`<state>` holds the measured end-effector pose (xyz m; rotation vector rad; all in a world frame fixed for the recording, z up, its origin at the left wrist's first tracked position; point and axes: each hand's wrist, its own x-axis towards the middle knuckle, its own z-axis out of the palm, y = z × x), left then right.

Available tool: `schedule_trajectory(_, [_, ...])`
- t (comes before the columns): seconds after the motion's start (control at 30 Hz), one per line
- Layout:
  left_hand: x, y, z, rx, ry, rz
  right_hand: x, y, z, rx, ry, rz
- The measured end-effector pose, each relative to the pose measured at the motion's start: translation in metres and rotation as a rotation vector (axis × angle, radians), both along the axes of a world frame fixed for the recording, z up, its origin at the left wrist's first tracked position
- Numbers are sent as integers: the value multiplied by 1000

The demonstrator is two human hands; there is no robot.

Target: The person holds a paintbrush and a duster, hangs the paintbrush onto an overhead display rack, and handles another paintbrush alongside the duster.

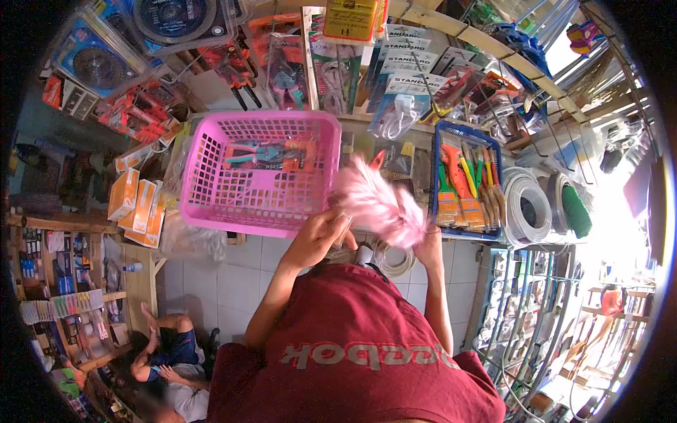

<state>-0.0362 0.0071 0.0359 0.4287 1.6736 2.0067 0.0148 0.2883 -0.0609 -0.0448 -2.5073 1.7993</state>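
Observation:
My right hand (428, 247) is closed around the narrow end of a fluffy pink duster (381, 204). Motion blurs the duster, which slants up and left across the front of the counter. Beside the front right corner of a pink plastic basket (257, 224), my left hand (321, 238) has bent fingers with a gap between thumb and fingertips. It is close to the duster's fluffy part; whether they touch is unclear. In the basket lie pliers (257, 154) with light teal handles, along with orange packaging.
A blue tray (435, 190) of paintbrushes stands right of the duster, beside coiled white hose (527, 204). Orange boxes (141, 204) sit at left. Packaged tools hang along the back. Someone in a grey shirt (189, 391) sits low at left. Another coil (396, 259) lies on the floor.

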Motion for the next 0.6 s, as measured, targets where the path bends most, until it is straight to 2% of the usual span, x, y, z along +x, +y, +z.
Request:
schedule_trajectory(0.03, [-2,-3,-7,-6,-14,-20,-2,2,-10,12,-55,-53])
schedule_trajectory(0.1, [-4,-5,-10,2,-29,-30,-6,-1,-28,-55,101,-291])
schedule_trajectory(0.13, [-2,-6,-8,13,-32,-27,-10,3,-33,-53,63,-284])
schedule_trajectory(0.23, [-1,-5,9,14,-30,-9,0,0,-25,490,438,-47])
schedule_trajectory(0.3, [-1,-6,7,-1,-34,-16,-4,-1,-22,118,39,154])
schedule_trajectory(0.4, [-1,-11,-8,-22,-58,-51,-9,-9,-5,92,56,-208])
schedule_trajectory(0.43, [0,-11,-7,-27,-36,-48,-8,-5,-14,10,83,-305])
schedule_trajectory(0.5, [2,-10,-3,-37,9,-47,-7,3,-13,50,72,-220])
schedule_trajectory(0.57, [4,-8,7,-38,62,-24,0,6,-19,-40,60,-98])
schedule_trajectory(0.6, [5,-6,10,-38,87,-13,2,6,-12,145,25,-19])
